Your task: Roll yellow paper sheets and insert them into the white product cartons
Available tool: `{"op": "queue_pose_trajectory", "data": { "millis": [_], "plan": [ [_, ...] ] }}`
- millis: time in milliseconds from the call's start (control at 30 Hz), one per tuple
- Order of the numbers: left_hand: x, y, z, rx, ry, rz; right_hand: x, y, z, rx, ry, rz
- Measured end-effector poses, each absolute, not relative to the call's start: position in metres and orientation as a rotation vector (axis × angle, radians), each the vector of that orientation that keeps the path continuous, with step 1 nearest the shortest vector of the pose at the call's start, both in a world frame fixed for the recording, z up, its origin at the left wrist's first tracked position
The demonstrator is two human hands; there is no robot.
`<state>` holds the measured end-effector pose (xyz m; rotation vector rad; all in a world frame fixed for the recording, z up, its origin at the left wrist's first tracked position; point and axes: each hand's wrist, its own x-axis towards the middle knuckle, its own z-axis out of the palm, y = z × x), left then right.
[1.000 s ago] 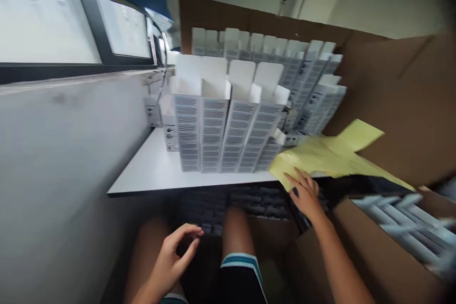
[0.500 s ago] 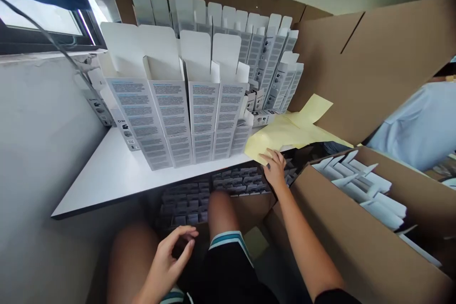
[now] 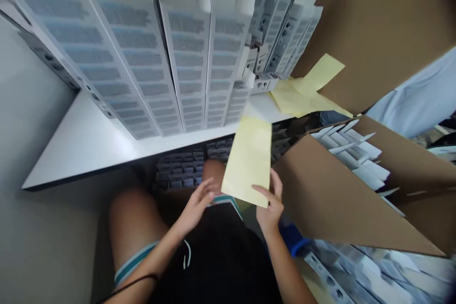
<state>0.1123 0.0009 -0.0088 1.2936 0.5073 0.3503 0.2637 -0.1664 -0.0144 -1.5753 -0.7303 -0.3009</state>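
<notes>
A pale yellow sheet of paper is gripped at its lower right corner by my right hand, thumb across its face. It is held tilted above my lap, with its top end over the front edge of the white table. Just left of the sheet, my left hand is empty, its fingers apart and not touching the paper. More yellow sheets lie in a loose pile on the table's right end. Tall white printed boxes with raised flaps stand in rows on the table.
At my right, an open cardboard carton holds upright white box pieces. Flat white boxes lie below it, near a blue object. Under the table are packed boxes. Another person's light blue sleeve shows behind the carton.
My right hand has taken a yellow sheet off the pile and drawn it back over my lap. My left hand has moved up and right towards it. The view has tilted down.
</notes>
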Motion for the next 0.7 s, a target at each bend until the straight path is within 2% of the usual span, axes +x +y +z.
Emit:
{"op": "queue_pose_trajectory", "data": {
  "millis": [233, 400, 467, 567, 600, 633, 700],
  "plan": [
    [0.161, -0.014, -0.003, 1.078, 0.443, 0.19, 0.226, -0.204, -0.033, -1.666, -0.762, -0.125],
    [0.131, -0.021, -0.003, 1.089, 0.477, 0.132, 0.236, -0.223, -0.037, -1.516, -0.341, 0.09],
    [0.11, -0.015, 0.003, 1.22, 0.482, 0.089, 0.242, -0.225, -0.025, -1.538, -0.337, -0.011],
    [0.078, 0.001, 0.017, 1.626, 0.443, -0.007, 0.249, -0.215, 0.009, -1.638, -0.589, -0.418],
    [0.069, 0.007, 0.023, 1.765, 0.422, -0.039, 0.251, -0.208, 0.022, -1.68, -0.76, -0.445],
    [0.06, 0.012, 0.029, 1.884, 0.394, -0.068, 0.252, -0.198, 0.035, -1.73, -0.975, -0.355],
    [0.047, 0.021, 0.04, 2.047, 0.331, -0.078, 0.25, -0.172, 0.056, -1.786, -1.446, 0.091]
  ]
}}
